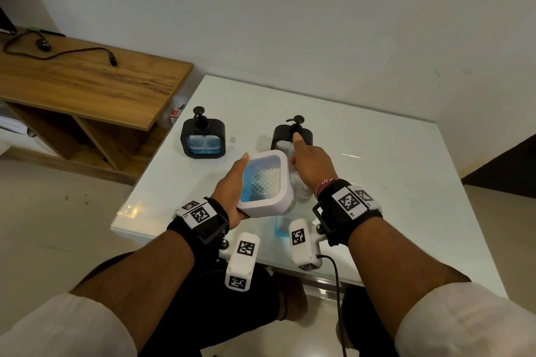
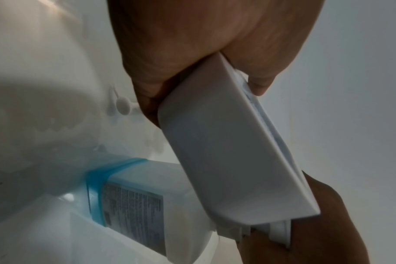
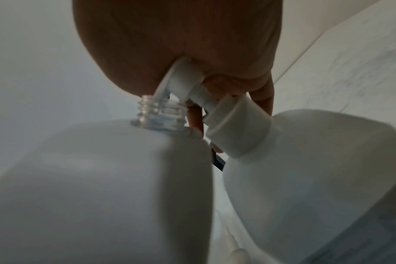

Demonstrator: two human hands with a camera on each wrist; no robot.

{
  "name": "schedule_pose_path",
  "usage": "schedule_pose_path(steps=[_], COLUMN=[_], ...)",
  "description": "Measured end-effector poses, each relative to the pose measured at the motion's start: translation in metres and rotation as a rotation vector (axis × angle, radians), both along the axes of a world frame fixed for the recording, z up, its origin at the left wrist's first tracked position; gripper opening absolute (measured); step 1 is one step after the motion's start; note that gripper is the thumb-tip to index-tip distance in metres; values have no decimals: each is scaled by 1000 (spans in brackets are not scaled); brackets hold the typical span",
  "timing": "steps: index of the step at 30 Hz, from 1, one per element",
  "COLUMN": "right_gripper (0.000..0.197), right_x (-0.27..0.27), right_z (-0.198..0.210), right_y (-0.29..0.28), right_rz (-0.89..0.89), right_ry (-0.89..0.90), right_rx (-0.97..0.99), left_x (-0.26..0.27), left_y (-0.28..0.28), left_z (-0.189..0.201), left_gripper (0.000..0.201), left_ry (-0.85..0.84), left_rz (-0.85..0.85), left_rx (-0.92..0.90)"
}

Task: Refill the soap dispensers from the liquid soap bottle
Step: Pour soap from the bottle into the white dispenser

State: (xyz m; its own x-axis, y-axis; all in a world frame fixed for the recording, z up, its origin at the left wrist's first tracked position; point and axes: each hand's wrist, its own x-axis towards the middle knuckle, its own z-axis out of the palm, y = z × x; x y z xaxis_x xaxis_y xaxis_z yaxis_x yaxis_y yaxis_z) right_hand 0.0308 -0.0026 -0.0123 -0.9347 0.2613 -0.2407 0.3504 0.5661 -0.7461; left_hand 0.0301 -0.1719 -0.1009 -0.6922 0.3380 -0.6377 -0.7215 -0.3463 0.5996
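My left hand grips a white square soap dispenser and holds it tilted above the glass table; blue liquid shows through its patterned window. In the left wrist view my fingers wrap its white body. My right hand is at the dispenser's top with the index finger stretched out. In the right wrist view it pinches the white pump, whose tube enters the clear threaded neck. The liquid soap bottle, white-capped with a blue band, stands just under and beside the dispenser.
Two black dispensers stand farther back on the white table: one at the left, one right behind my right hand. A wooden shelf unit with a cable stands to the left. A wall runs behind the table.
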Motion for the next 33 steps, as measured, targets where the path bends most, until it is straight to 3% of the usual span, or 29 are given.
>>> schedule_pose_path(steps=[7, 28, 33], right_gripper=[61, 63, 60], right_x=[2, 4, 5], right_z=[-7, -8, -8], right_y=[5, 2, 6], right_rz=[11, 15, 17], right_ry=[-88, 4, -7], right_rx=[52, 1, 45], left_x=[1, 2, 5], left_y=[4, 4, 6], left_z=[3, 4, 9], left_gripper=[56, 59, 49], left_ry=[1, -18, -20], left_rz=[10, 25, 20], left_rx=[-42, -1, -41])
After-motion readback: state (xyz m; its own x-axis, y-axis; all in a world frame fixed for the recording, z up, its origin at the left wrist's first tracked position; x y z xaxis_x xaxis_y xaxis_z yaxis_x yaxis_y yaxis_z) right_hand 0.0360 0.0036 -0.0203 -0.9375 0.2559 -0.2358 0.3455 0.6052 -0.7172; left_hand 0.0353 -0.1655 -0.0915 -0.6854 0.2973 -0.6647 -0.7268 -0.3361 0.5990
